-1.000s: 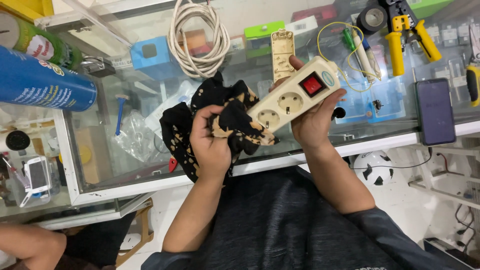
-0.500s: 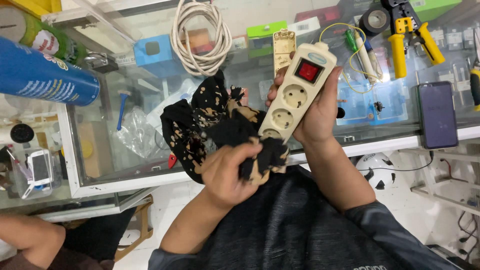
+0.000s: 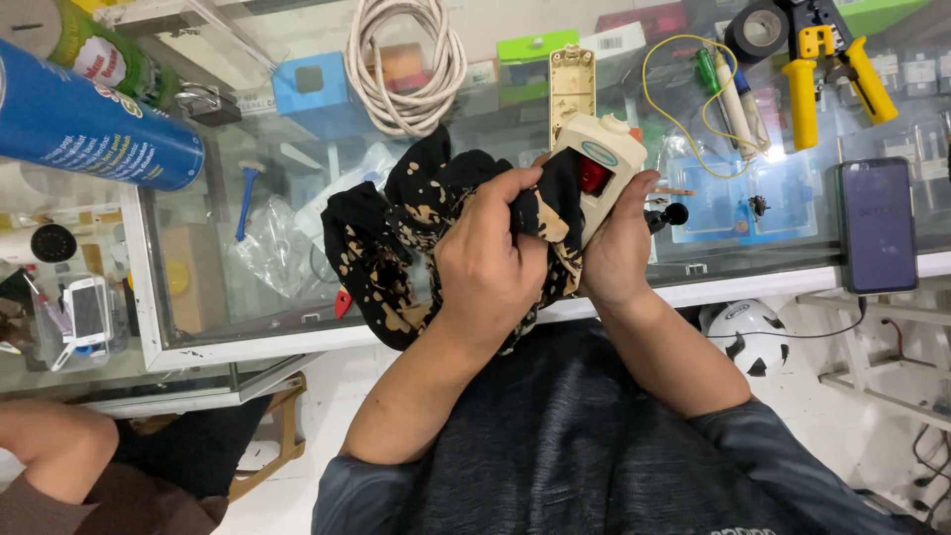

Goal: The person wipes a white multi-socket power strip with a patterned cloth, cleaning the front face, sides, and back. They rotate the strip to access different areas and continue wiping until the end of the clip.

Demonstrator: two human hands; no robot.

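My right hand (image 3: pixel 616 248) grips a cream power strip (image 3: pixel 606 159) with a red rocker switch, held upright over the glass counter. My left hand (image 3: pixel 490 263) presses a black cloth with tan blotches (image 3: pixel 396 248) against the strip's front face, covering its sockets. Only the strip's top end and the red switch show above the cloth. The rest of the cloth hangs to the left of my hands.
On the glass counter (image 3: pixel 198 327) lie a blue spray can (image 3: pixel 84 124), a coiled white cable (image 3: pixel 406 59), a second cream strip (image 3: pixel 572 84), yellow-handled crimpers (image 3: pixel 827 59), black tape (image 3: pixel 758 30), screwdrivers and a dark phone (image 3: pixel 877 223). Another person's arm (image 3: pixel 50 451) is at bottom left.
The strip has turned from lying slantwise to standing upright. My left hand with the cloth moved from the strip's lower end up over its face, hiding the sockets.
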